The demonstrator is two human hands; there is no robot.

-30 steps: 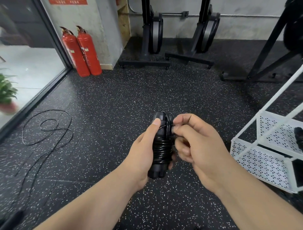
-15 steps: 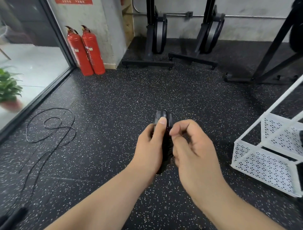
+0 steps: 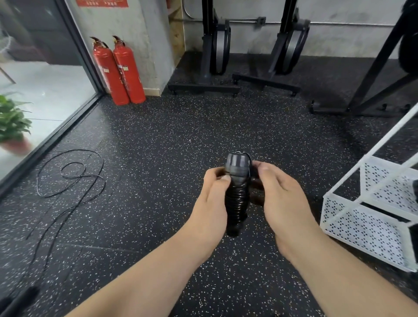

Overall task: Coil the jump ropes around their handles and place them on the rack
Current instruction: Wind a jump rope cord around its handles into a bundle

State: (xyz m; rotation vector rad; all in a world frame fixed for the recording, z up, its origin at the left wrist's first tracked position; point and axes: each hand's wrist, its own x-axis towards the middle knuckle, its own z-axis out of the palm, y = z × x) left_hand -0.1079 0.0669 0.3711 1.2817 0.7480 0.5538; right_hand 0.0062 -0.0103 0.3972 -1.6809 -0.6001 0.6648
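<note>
Over speckled floor, left hand, right hand grip coiled rope.

No writing here can be properly read. At the far left, a red rectangular sign on the grey concrete pillar carries pale characters. The top edge of the view cuts it off, and the marks are too blurred to make out. Below it, two red metal fire extinguishers stand on the floor. Each bears a small white label and dark vertical printing, too small to tell.
</note>
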